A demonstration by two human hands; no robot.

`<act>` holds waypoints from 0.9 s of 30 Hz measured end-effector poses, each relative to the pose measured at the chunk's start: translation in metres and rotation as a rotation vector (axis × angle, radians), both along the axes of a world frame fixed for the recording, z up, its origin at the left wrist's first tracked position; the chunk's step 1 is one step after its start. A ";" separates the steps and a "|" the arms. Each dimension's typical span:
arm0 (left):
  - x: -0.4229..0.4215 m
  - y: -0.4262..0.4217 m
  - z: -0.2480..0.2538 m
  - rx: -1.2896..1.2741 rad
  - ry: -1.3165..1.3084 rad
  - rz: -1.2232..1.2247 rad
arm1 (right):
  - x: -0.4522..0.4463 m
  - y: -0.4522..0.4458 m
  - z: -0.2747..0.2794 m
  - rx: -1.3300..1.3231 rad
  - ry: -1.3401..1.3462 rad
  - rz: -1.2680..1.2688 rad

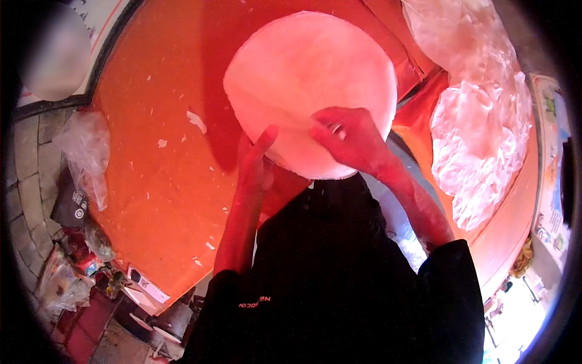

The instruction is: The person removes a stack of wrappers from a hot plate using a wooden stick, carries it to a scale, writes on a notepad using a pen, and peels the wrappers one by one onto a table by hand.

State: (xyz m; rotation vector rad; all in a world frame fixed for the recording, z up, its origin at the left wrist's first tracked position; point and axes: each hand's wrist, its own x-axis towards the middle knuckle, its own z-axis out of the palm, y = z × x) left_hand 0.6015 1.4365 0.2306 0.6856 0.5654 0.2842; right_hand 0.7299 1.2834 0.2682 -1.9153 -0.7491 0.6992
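A wide, round, pale sheet, which looks like a thin flatbread (303,73), is held up in front of my chest above the orange table. My left hand (257,159) grips its lower left edge, thumb on the top face and the other fingers hidden underneath. Over the lower right part, my right hand (351,138) is closed, with thumb and forefinger pinched together at the flatbread's surface. Whether the pinch lifts a separate layer, I cannot tell. A ring shows on a finger of this hand.
Wrinkled thin pale sheets (479,139) lie heaped along the right side. Small white scraps (197,121) are scattered over the orange tabletop (151,182). A clear plastic bag (88,151) hangs at the left edge, with bags and clutter (66,279) below on the floor.
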 end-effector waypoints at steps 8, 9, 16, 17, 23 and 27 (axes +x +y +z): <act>-0.024 0.001 -0.018 0.066 0.278 0.014 | -0.038 0.008 -0.024 -0.143 -0.853 0.134; -0.026 0.000 -0.023 0.065 0.277 0.013 | -0.045 0.009 -0.021 -0.112 -0.817 0.284; -0.020 0.006 -0.003 0.263 0.275 0.146 | 0.034 0.007 0.023 -0.389 -0.616 0.260; -0.034 0.023 -0.008 0.224 0.280 0.109 | 0.069 -0.002 0.052 -0.445 -0.532 0.042; -0.088 0.085 -0.021 -0.030 0.275 0.055 | 0.212 -0.131 0.110 0.389 -0.111 -0.541; -0.110 0.086 -0.032 -0.201 0.258 0.142 | 0.268 -0.227 0.043 -0.113 -0.168 -0.713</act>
